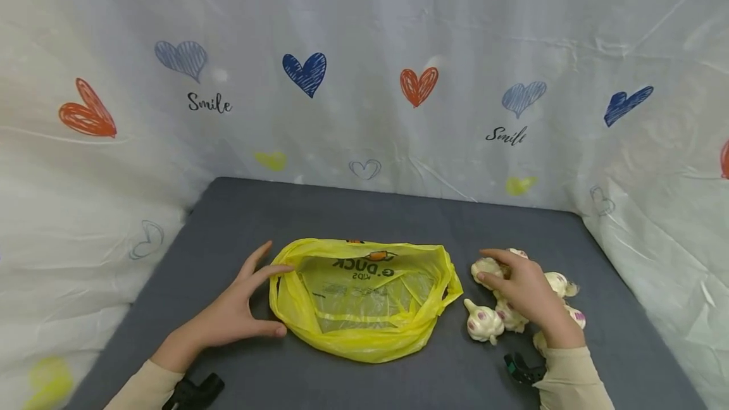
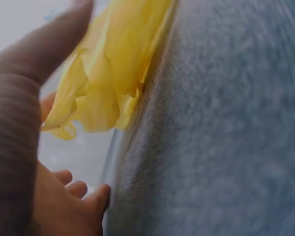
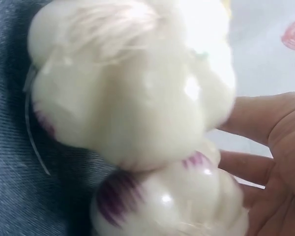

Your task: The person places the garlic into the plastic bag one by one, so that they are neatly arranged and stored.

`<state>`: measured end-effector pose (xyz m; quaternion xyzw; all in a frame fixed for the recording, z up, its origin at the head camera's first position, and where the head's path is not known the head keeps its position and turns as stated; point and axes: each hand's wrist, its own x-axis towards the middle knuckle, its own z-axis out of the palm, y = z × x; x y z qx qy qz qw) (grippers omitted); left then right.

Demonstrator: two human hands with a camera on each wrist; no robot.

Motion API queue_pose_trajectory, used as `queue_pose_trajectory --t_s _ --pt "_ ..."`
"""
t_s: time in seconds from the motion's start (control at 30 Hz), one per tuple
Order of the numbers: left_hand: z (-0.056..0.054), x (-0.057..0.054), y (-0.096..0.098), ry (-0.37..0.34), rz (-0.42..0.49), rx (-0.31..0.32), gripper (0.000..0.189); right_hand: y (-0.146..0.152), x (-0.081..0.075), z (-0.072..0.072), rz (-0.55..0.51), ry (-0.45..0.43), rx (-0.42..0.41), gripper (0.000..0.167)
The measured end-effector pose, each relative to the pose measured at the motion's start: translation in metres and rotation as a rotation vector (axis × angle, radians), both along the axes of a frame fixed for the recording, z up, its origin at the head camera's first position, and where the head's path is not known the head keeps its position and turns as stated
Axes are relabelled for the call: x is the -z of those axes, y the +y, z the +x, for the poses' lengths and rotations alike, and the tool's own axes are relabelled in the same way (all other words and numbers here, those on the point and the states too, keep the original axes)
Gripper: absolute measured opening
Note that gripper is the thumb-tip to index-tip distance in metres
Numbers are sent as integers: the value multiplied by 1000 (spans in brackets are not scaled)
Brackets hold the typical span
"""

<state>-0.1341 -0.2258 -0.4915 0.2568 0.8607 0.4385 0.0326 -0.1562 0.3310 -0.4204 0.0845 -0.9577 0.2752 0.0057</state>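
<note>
A yellow plastic bag (image 1: pixel 421 334) with dark lettering lies with its mouth spread wide on the grey table. My left hand (image 1: pixel 236 309) is at its left side, thumb and fingers spread apart; one fingertip overlaps the rim. In the left wrist view the bag (image 2: pixel 123 54) shows beyond the thumb. My right hand (image 1: pixel 532 290) is over a group of garlic bulbs (image 1: pixel 484 323), with thumb and forefinger reaching across one garlic bulb (image 1: pixel 484 267). White bulbs with purple streaks (image 3: pixel 137 103) fill much of the right wrist view, the fingers partly hidden behind them.
The grey tabletop (image 1: pixel 342 207) runs back to a pale curtain (image 1: pixel 364 30) printed with hearts and "Smile". This curtain also hangs along both sides. Several garlic bulbs (image 1: pixel 558 285) lie beside and partly beneath the right hand. Dark wrist devices (image 1: pixel 196 391) sit at both cuffs.
</note>
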Motion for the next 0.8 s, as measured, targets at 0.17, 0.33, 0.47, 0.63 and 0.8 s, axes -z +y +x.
queue_pose_trajectory --t_s 0.17,0.33,0.47,0.63,0.8 --pt "-2 7 -4 -10 58 22 92 -4 6 -8 28 38 -39 54" --pt "-2 10 -3 15 66 48 84 -8 12 -11 18 36 -56 55" --pt "-2 12 -2 66 40 46 76 -11 14 -12 19 29 -68 55" --pt "-2 16 -2 122 12 13 65 -10 14 -14 23 25 -77 54" --pt "-3 16 -1 154 64 22 60 -8 14 -16 27 38 -83 54"
